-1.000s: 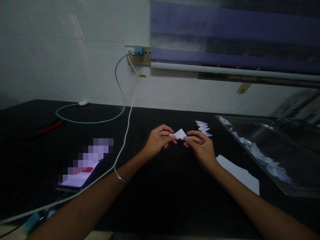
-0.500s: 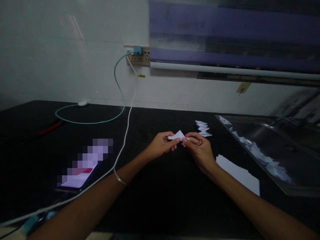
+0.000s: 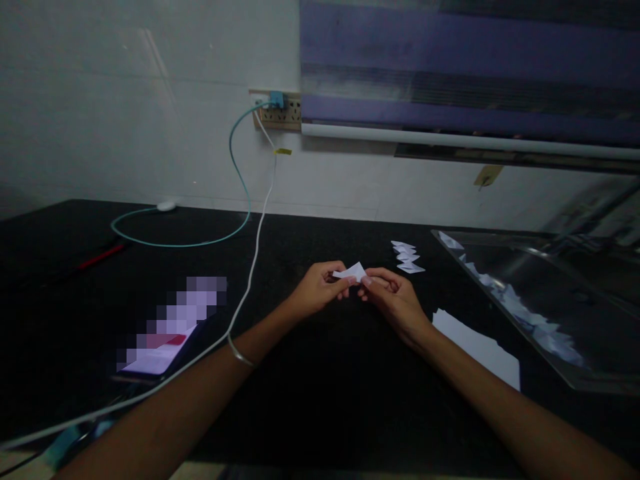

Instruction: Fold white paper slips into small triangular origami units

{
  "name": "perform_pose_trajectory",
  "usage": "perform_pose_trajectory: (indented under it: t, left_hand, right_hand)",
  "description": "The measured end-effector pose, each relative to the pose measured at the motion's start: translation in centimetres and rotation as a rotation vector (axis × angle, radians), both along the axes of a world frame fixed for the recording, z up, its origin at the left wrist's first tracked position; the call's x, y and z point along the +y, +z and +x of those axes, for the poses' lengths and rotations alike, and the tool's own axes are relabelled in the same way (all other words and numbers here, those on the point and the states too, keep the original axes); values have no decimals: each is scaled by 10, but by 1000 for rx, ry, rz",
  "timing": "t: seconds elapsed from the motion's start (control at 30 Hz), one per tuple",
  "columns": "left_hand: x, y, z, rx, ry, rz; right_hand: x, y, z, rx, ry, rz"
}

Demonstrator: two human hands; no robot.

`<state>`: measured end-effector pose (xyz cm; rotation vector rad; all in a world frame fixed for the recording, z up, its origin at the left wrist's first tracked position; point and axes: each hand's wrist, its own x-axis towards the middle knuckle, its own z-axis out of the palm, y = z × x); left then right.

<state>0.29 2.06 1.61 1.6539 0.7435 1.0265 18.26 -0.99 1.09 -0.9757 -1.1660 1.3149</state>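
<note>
A small folded piece of white paper [image 3: 356,271] with a pointed top is held up over the dark countertop [image 3: 320,407]. My left hand [image 3: 320,288] pinches its left part, thumb in front. At its lower right corner, my right hand [image 3: 391,292] grips the paper between thumb and fingers. Beyond my right hand lie several folded paper pieces [image 3: 407,256] in a short row. A stack of white paper sheets [image 3: 475,347] rests beside my right forearm.
More folded paper pieces [image 3: 520,310] line the rim of the metal sink [image 3: 565,383] at right. A lit phone [image 3: 155,360] lies at left. The white cable [image 3: 256,250] crosses my left forearm; a teal cable [image 3: 200,245] loops behind, from the wall socket [image 3: 285,115].
The right end of the folded paper, which stuck out past my right thumb, no longer shows there. Both hands have shifted slightly left.
</note>
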Motion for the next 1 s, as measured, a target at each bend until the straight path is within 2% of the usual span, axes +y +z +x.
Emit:
perform_pose_trajectory:
  t: [0.2,0.33,0.63,0.83,1.0]
  left_hand:
    - [-1,3,1,-12,54,-52]
    - [0,3,0,1,28,-109]
    - [2,4,-5,-21,-38,-80]
    - [3,4,-2,-70,-44,-182]
    - [2,4,1,-100,-86,-152]
  right_hand:
    - [0,3,-1,-90,48,23]
    - [1,1,1,-92,56,54]
    - [1,2,1,-205,78,86]
    - [-3,5,1,-371,-70,202]
    - [-6,7,-1,-413,-122,233]
